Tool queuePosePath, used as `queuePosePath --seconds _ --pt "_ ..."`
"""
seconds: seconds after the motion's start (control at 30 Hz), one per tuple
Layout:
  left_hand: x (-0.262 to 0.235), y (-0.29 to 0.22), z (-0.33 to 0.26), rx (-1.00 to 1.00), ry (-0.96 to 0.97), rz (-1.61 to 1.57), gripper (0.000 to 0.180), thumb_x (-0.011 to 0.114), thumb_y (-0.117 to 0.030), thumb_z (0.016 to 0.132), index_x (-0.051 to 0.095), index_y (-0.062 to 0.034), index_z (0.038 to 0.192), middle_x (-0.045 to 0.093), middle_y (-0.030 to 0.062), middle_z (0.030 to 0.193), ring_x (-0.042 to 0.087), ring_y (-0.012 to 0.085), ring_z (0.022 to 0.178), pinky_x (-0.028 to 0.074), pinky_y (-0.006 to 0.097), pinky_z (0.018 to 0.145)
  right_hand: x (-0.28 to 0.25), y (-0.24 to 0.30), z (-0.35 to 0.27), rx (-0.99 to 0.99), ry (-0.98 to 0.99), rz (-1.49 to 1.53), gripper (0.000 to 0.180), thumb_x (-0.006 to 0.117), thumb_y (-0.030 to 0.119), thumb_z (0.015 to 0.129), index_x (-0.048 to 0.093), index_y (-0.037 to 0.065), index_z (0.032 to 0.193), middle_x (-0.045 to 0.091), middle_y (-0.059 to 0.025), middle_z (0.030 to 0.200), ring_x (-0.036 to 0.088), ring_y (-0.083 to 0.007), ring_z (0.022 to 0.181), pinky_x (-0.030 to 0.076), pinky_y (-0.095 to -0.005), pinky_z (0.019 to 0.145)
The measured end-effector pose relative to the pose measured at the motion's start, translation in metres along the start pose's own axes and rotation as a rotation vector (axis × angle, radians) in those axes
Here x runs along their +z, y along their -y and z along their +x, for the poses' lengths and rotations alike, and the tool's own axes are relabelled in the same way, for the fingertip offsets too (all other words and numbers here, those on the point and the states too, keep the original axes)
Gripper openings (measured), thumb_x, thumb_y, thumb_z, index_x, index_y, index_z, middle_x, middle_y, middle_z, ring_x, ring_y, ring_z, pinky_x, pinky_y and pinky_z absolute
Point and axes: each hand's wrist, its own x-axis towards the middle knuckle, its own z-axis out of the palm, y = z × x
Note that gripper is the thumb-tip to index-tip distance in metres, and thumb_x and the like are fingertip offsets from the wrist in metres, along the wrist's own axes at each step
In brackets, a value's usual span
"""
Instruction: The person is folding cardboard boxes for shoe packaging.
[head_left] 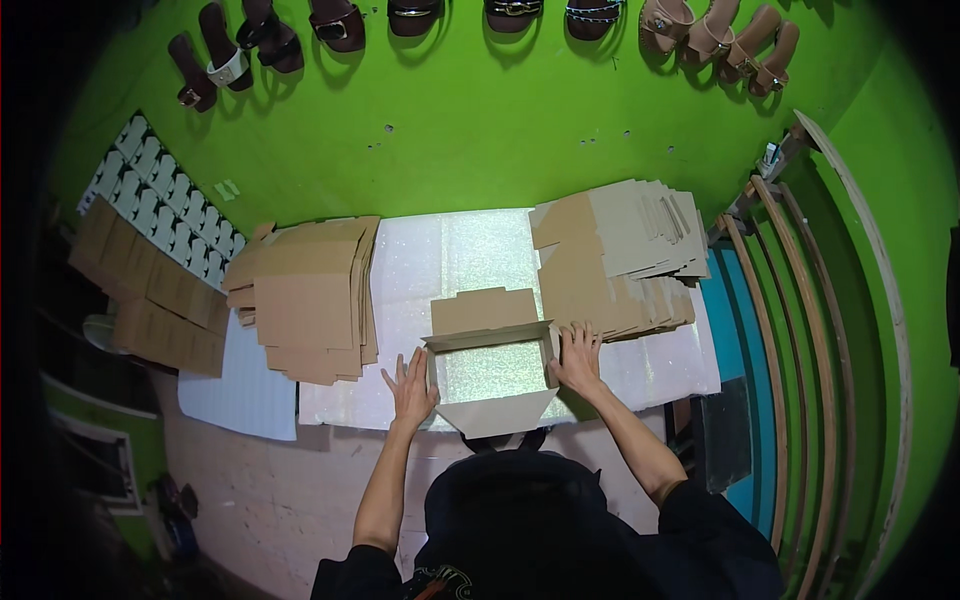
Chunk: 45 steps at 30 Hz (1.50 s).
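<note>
A cardboard box (497, 416), partly folded, sits in front of me with its flaps spread outward. The shiny table covering shows through its middle. My left hand (410, 388) rests against the box's left wall, fingers stretched and apart. On the opposite side, my right hand (579, 358) lies along the outside of the right wall, fingers extended upward and the thumb near the wall's edge. Both hands touch the box from outside.
Flat cardboard blanks are stacked at the left (310, 300) and right (600, 270) of the white table (410, 255). Brown boxes (165, 310) stand at far left. Sandals (510, 15) hang on the green wall. Wooden rails (790, 330) rise at right.
</note>
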Motion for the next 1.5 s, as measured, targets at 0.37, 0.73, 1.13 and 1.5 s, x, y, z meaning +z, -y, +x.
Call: queuePosePath --seconds 0.37,0.73,1.13,1.5 --pt "-0.053 -0.028 0.038 0.152 -0.143 -0.135 0.078 0.071 -0.019 0.085 0.037 -0.0129 0.155 0.034 0.0109 0.160 0.025 0.0412 0.148 0.005 0.072 0.116 -0.028 0.052 0.013 -0.159 -0.136 0.135 0.074 0.073 0.021 0.086 0.038 0.004 0.148 0.034 -0.0269 0.149 0.030 -0.0498 0.139 0.027 -0.0635 0.113" --pt "-0.021 -0.009 -0.003 0.282 -0.040 -0.157 0.055 0.069 -0.029 0.084 0.062 -0.0099 0.135 0.029 0.0179 0.161 0.019 0.0455 0.150 0.006 0.074 0.115 0.015 0.047 -0.046 -0.105 -0.058 0.097 0.058 0.056 0.046 0.099 0.052 0.008 0.143 0.030 -0.0259 0.156 0.023 -0.0525 0.144 0.020 -0.0702 0.114" --pt "-0.018 -0.006 -0.014 0.026 -0.181 -0.114 0.061 0.063 -0.037 0.093 0.051 -0.0098 0.147 0.029 0.0227 0.160 0.018 0.0454 0.150 0.008 0.071 0.116 0.018 0.034 -0.045 -0.065 0.077 0.046 0.054 0.047 0.049 0.102 0.057 0.014 0.141 0.023 -0.0252 0.161 0.015 -0.0518 0.149 0.014 -0.0714 0.115" --pt "-0.017 -0.023 -0.050 -0.266 -0.430 -0.652 0.047 0.068 -0.015 0.089 0.055 0.0017 0.132 0.049 0.0224 0.142 0.041 0.0400 0.135 0.033 0.047 0.113 0.033 0.017 -0.046 -0.140 -0.026 0.138 0.048 0.053 0.045 0.100 0.060 0.011 0.134 0.028 -0.0255 0.157 0.021 -0.0539 0.145 0.022 -0.0709 0.112"
